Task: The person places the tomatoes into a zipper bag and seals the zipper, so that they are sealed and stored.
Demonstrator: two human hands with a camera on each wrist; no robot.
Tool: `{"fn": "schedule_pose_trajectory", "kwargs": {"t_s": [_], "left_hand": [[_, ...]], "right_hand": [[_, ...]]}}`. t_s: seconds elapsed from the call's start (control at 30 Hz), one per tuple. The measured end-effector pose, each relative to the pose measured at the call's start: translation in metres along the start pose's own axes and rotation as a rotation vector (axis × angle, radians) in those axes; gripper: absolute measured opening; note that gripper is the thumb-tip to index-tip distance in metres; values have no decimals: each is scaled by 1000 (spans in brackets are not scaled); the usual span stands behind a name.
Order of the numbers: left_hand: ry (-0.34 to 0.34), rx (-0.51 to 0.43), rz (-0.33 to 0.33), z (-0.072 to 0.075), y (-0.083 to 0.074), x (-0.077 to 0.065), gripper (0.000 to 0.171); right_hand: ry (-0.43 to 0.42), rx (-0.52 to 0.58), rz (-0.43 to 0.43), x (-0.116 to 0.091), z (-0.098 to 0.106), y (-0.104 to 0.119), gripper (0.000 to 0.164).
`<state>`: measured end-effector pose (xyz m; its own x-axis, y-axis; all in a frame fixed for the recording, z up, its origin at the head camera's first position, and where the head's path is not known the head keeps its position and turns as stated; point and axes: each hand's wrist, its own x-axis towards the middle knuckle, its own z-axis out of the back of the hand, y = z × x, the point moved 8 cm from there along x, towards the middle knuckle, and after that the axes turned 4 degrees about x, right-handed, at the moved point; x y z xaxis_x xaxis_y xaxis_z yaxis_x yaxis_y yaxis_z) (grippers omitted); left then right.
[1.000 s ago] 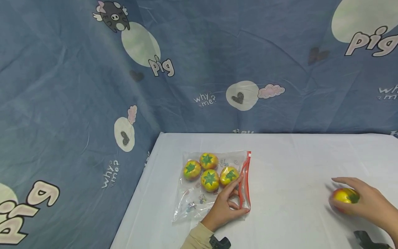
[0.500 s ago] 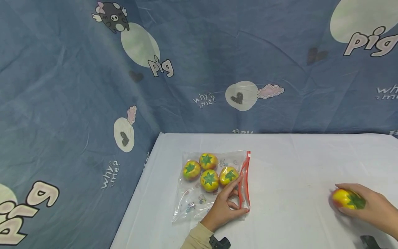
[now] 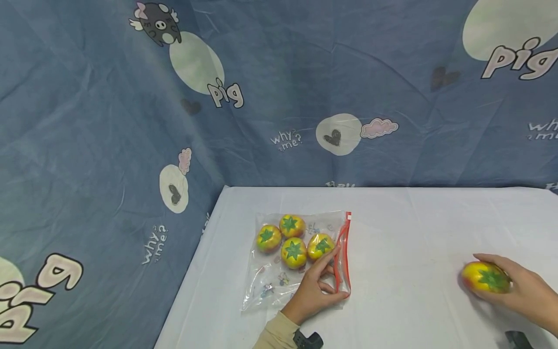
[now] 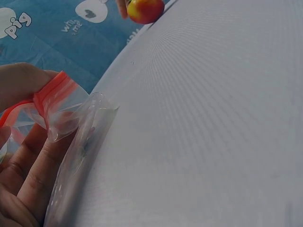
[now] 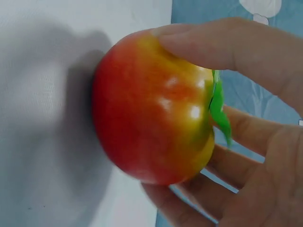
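A clear zip bag (image 3: 272, 286) with a red zip edge lies on the white table, several red-and-yellow tomatoes (image 3: 294, 253) with green star-shaped tops inside it. My left hand (image 3: 316, 288) grips the bag at its mouth, on the right side; in the left wrist view the red zip strip (image 4: 54, 92) stands parted between thumb and fingers. Well to the right, my right hand (image 3: 525, 293) holds another tomato (image 3: 484, 277) between thumb and fingers. The right wrist view shows this tomato (image 5: 151, 113) close over the white surface, its green leaf turned toward the palm.
White cloth covers the table (image 3: 405, 242), which stretches between the bag and the right hand. Behind and to the left hangs a blue printed curtain (image 3: 261, 48). Dark wrist straps (image 3: 308, 340) show at the bottom edge.
The right hand has closed its fingers around the tomato and tipped it, so its green top faces more toward the camera. My left hand and the bag stay in place.
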<state>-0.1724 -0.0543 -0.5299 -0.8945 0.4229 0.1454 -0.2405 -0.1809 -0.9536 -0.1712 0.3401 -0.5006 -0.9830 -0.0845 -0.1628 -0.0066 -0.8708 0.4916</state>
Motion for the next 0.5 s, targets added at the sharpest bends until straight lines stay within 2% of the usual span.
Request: {"fn": "schedule_pose_trajectory", "kwargs": {"t_s": [0.23,0.5], "left_hand": [[-3,1,9,0,1,0,99],[-4,10,13,0,2,0,99]], "right_hand": [[-46,30,-22,3,2,2,90],[-101,41,21,3,4,1,87]]}}
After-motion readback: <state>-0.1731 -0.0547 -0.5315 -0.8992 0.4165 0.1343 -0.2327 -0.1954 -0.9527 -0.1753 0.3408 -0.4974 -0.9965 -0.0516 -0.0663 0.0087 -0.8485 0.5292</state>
